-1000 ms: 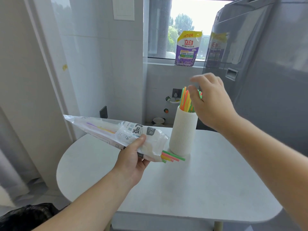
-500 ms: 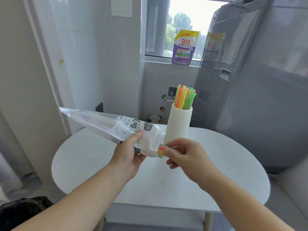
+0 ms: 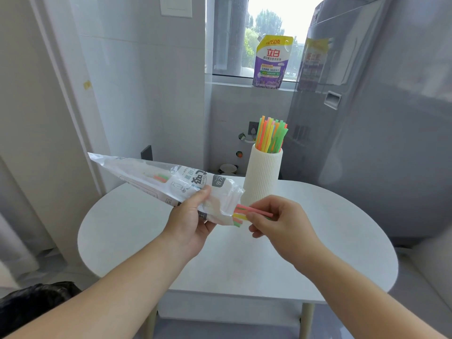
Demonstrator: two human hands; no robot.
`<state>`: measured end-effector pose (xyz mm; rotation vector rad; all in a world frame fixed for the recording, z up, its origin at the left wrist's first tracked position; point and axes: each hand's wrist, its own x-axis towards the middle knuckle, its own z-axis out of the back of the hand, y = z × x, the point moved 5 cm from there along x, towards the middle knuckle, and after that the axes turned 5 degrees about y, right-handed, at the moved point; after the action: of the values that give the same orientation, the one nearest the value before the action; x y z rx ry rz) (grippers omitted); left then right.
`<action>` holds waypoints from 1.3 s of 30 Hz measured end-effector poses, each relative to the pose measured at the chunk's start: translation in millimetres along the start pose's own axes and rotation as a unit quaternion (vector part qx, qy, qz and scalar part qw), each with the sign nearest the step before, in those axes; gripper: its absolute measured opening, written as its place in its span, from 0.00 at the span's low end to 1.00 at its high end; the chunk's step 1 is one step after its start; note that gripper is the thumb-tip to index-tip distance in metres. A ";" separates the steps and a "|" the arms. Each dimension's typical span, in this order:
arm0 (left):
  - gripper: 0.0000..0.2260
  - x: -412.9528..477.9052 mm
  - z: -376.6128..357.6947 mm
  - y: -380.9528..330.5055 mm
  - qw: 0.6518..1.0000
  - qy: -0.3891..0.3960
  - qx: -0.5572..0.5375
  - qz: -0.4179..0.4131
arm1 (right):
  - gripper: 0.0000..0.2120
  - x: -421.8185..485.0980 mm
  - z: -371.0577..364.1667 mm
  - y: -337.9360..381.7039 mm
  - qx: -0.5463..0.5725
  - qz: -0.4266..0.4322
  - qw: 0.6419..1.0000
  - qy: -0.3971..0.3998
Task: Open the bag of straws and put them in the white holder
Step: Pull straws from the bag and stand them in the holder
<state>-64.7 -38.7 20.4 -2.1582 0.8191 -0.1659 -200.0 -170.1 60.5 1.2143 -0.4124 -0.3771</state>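
White bench (image 3: 330, 241) below: left hand (image 3: 190, 216) grips the soft, crinkly bag (image 3: 156, 177), right hand (image 3: 281, 222) pinches the protruding straws (image 3: 254, 211). They look light and slick, so squeeze firmly near their ends.

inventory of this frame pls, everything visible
table: 1, white, centre, below the hands
holder: 1, white ribbed, upright at back of table
straws in holder: a bunch, orange, yellow, pink, green, sticking up out of holder
bag: 1, clear with white print, held above table's left side
straws at bag mouth: a few, pink, yellow, green, poking out of bag's right end
pouch: 1, purple and yellow, on window sill
appliance: 1, grey, right of table
sack: 1, black, bottom left corner
left hand: grips bag near its open end
right hand: pinches straws at bag mouth
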 end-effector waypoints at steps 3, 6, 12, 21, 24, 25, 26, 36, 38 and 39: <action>0.10 2.8 5.0 -1.7 1.000 -0.013 -0.001 0.004 | 0.06 2.2 12.1 -2.4 0.000 -0.004 1.000 -0.015; 0.09 4.6 7.2 -0.7 1.000 -0.020 0.000 0.007 | 0.05 2.1 13.1 -4.9 0.052 -0.021 0.998 0.003; 0.12 3.8 3.3 0.3 1.000 -0.024 -0.003 -0.001 | 0.05 3.8 8.5 -6.9 0.071 -0.018 0.997 0.007; 0.18 0.4 1.7 -1.9 1.000 -0.010 0.016 0.018 | 0.04 11.3 36.1 -13.0 0.084 -0.043 0.995 -0.013; 0.17 -0.8 0.3 0.0 0.999 -0.003 0.031 0.028 | 0.04 12.5 45.4 -16.3 0.137 -0.067 0.988 -0.006; 0.17 -1.3 -0.8 0.8 0.999 0.001 0.032 0.033 | 0.04 12.6 47.5 -17.4 0.157 -0.073 0.985 -0.003; 0.18 -1.8 -1.7 1.2 0.999 0.001 0.031 0.037 | 0.05 12.9 49.3 -18.1 0.173 -0.077 0.982 -0.002; 0.17 -4.0 -2.3 -3.5 0.999 -0.030 0.009 0.027 | 0.08 13.7 48.3 -22.4 0.267 -0.085 0.960 -0.001; 0.16 -3.5 -2.0 -5.3 0.999 -0.033 0.000 0.020 | 0.11 13.2 44.2 -24.8 0.325 -0.086 0.942 -0.014; 0.15 -3.0 -1.6 -6.5 0.999 -0.035 -0.003 0.016 | 0.13 12.6 40.8 -25.3 0.351 -0.083 0.933 -0.016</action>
<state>-64.4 -34.8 26.6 -2.1439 0.8138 -0.0710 -210.8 -217.4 49.6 1.9536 -0.4935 -0.4070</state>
